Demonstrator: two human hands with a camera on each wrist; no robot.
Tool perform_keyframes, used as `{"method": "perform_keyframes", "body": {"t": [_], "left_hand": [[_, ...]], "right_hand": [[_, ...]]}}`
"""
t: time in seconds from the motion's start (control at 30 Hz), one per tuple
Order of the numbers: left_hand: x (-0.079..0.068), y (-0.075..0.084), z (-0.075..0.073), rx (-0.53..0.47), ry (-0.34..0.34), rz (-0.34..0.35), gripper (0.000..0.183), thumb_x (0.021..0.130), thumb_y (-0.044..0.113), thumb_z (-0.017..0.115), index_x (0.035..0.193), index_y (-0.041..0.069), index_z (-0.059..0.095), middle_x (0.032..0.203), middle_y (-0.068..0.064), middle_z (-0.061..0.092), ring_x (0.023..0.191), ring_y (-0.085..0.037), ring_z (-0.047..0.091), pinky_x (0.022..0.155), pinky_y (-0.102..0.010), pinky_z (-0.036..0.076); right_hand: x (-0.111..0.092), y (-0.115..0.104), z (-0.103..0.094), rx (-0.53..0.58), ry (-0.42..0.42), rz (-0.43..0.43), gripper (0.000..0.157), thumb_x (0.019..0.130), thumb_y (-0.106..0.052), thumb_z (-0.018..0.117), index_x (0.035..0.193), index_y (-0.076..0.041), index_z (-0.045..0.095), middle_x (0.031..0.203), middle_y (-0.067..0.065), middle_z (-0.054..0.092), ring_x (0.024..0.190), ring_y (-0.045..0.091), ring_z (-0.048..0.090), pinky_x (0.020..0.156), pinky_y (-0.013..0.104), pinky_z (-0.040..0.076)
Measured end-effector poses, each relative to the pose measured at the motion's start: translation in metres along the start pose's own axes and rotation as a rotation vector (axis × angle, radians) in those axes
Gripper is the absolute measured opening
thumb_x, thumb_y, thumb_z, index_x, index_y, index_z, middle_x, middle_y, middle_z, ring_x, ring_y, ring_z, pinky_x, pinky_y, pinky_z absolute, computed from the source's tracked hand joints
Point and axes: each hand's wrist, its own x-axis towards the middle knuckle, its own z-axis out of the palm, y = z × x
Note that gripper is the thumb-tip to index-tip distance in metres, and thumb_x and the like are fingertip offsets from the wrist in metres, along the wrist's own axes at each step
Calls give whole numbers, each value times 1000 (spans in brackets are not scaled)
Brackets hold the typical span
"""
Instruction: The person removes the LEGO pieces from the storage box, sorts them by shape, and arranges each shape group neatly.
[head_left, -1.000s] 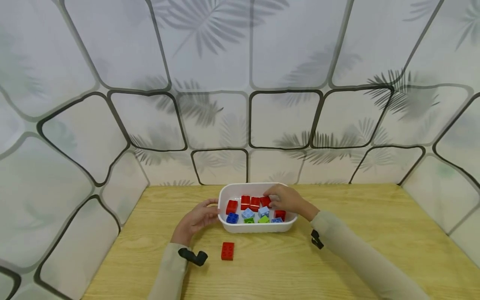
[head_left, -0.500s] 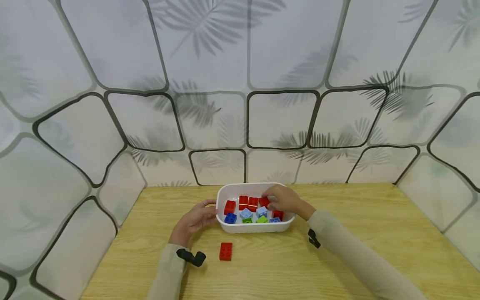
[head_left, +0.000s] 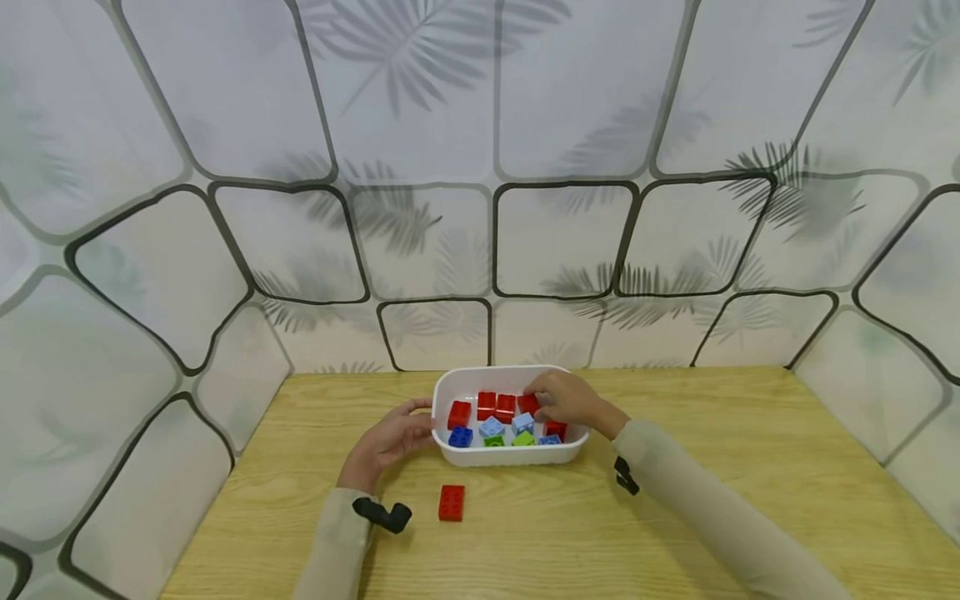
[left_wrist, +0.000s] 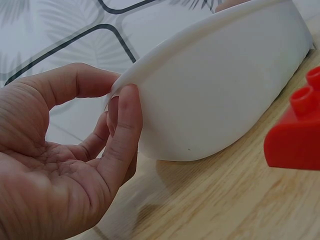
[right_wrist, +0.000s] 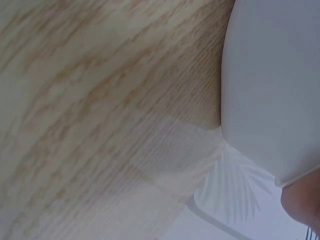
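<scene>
My left hand (head_left: 390,442) pinches the oblong white plastic tub (head_left: 517,457), likely steadying it; right hand (head_left: 572,400) pinches rectangular red plastic brick (head_left: 527,404).

A yellowish wood-grained tabletop (head_left: 615,533) spans the head view from about four o'clock round to eight. Beyond it, from nine o'clock over twelve to three, stands a whitish backdrop (head_left: 562,242) patterned with rounded black and grey outlines (head_left: 567,295). A large grey leaf print (head_left: 402,55) shows near twelve o'clock, a darker leaf print (head_left: 767,168) near two.
</scene>
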Motion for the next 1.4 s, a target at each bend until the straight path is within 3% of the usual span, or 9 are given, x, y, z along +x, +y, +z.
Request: {"method": "perform_keyframes", "body": {"t": [0.33, 1.4], "left_hand": [[1, -1, -1, -6, 3, -1, 53, 100, 1, 55, 147, -6, 31, 110, -3, 69, 94, -12, 68, 86, -26, 60], [2, -3, 1, -13, 1, 0, 47, 101, 1, 55, 144, -4, 35, 105, 0, 70, 90, -10, 68, 84, -24, 59]], "right_hand": [[1, -1, 1, -22, -31, 77, 35, 84, -11, 78, 119, -5, 74, 120, 9, 73, 116, 28, 65, 103, 50, 52], [-2, -1, -2, 1, 1, 2, 32, 83, -16, 81, 113, -3, 75, 110, 9, 74, 97, 21, 66, 92, 43, 57]]}}
